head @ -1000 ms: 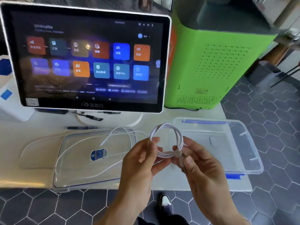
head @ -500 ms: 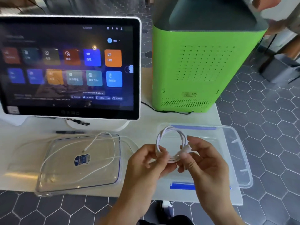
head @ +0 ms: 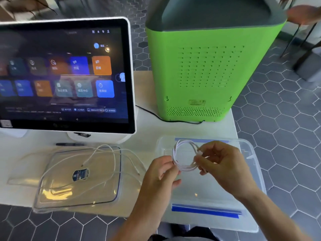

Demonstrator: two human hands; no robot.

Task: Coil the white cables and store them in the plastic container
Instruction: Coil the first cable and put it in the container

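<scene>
A coiled white cable (head: pixel 180 150) is held upright between both hands, above the clear plastic container (head: pixel 251 164) on the right of the white table. My left hand (head: pixel 161 173) pinches the coil's lower left side. My right hand (head: pixel 220 162) grips its right side, fingers closed around the strands and a connector end. A second white cable (head: pixel 111 153) lies loose and uncoiled across the clear lid (head: pixel 79 193) to the left, its ends spread over the table.
A touchscreen terminal (head: pixel 66 75) stands at the back left with a dark pen (head: pixel 69 144) in front of its base. A tall green machine (head: pixel 205 70) stands behind the container, with a black cord beside it. The table's front edge drops to hexagon floor tiles.
The view has shifted right and closer. Both hands have carried the coil to the right, from above the table's middle to over the container. The loose cable has not moved.
</scene>
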